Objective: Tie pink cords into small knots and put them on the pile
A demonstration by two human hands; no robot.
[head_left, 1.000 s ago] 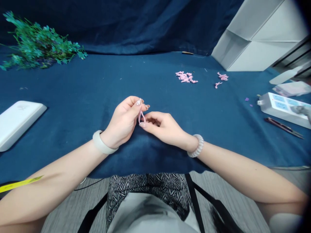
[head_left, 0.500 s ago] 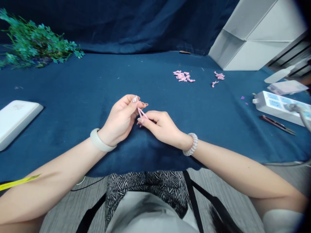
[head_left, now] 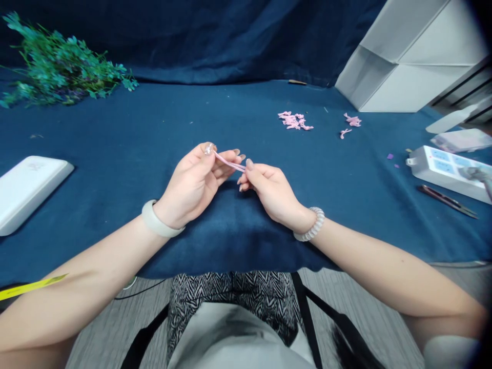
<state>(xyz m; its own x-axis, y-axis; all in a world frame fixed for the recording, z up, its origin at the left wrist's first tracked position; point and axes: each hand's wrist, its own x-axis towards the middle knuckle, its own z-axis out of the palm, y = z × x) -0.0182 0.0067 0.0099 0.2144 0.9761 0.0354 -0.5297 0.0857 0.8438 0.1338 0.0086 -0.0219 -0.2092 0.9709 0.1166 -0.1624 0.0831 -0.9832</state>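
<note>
A thin pink cord (head_left: 229,163), seemingly doubled into two strands, stretches between my hands above the blue cloth. My left hand (head_left: 196,177) pinches one end between thumb and forefinger, its other fingers loosely extended beneath. At the opposite end, my right hand (head_left: 271,187) grips the strands between thumb and fingers. Whatever part of the cord lies under the fingertips is hidden. Farther back on the cloth are a cluster of small pink knotted pieces (head_left: 295,121) and a smaller group of similar pieces (head_left: 352,120) to its right.
Green artificial foliage (head_left: 69,72) lies at the back left, and a white power bank (head_left: 36,187) at the left. On the right are a power strip (head_left: 449,171), thread snips (head_left: 448,201) and a light grey box (head_left: 403,84). Blue cloth (head_left: 154,123) covers the table.
My right hand has moved right and slightly up, away from my left. The pink strands, earlier a short narrow V, are now drawn out longer and lie close together.
</note>
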